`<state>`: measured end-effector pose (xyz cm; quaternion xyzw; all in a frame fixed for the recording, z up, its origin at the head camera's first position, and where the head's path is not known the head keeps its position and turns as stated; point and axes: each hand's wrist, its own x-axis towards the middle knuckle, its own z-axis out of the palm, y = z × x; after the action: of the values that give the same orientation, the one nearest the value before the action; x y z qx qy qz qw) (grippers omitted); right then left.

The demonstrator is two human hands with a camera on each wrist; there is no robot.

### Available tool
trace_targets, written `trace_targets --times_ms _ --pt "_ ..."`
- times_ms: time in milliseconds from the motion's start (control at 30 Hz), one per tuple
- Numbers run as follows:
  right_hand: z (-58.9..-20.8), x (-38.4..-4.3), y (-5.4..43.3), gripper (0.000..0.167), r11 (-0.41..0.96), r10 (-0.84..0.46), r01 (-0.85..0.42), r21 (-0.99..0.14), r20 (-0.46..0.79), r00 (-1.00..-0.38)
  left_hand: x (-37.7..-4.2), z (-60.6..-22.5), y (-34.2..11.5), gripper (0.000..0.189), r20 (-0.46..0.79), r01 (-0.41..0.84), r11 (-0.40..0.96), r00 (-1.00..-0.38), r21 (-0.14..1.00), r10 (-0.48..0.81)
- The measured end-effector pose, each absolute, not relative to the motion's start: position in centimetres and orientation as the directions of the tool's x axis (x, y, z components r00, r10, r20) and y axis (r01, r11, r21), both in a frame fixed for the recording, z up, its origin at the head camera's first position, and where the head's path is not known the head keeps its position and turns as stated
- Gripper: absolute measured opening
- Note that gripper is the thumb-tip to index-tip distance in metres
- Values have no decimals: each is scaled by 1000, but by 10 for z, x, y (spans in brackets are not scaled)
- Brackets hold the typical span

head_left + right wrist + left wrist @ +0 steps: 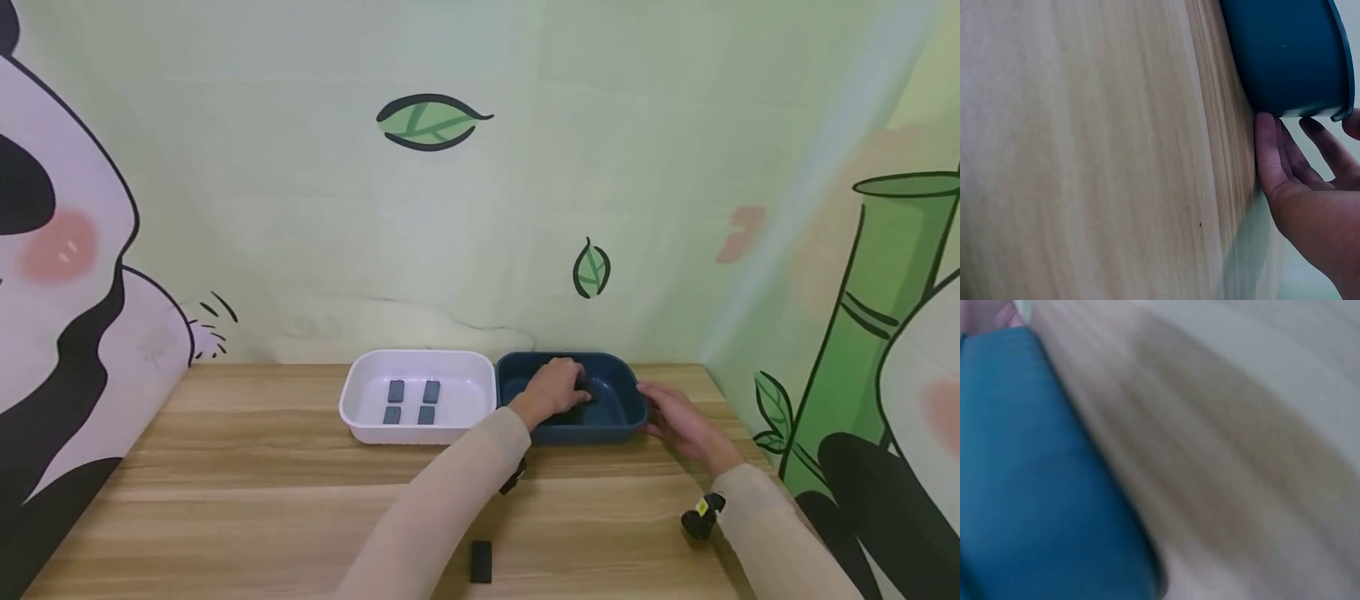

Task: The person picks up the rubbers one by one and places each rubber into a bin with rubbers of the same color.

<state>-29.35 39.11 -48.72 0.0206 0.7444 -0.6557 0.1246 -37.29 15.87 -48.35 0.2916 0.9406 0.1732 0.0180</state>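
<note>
My left hand [553, 390] reaches down into the dark blue bin [585, 434], palm down, with fingers and thumb bent toward the bin's floor. A dark patch shows between thumb and fingers; I cannot tell whether it is an object held there. At the bin's right end, my right hand [675, 417] touches the outer wall. In the right wrist view, its extended fingers [1267, 144] meet the wall low down, and the thumb is by the rim. The left wrist view has only the bin's outer side [1047, 475] and a bit of hand at the top corner.
Left of the blue bin, side by side with it, stands a white bin [420, 435] with several small grey-blue blocks [396, 391] in two rows. A black rectangular piece [481, 562] lies on the wooden table [262, 467] near the front. A printed wall cloth [465, 250] rises right behind the bins.
</note>
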Motion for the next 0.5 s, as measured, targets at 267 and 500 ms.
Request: trace_targets --times_ms 267,500 --pt "-487 -296 389 43 102 -120 189 -977 -201 -972 -355 -443 124 48 158 606 647 -774 462 613" --pt "-485 -293 386 44 140 -127 197 -970 -215 -968 -324 -411 79 49 249 668 545 -718 506 649"
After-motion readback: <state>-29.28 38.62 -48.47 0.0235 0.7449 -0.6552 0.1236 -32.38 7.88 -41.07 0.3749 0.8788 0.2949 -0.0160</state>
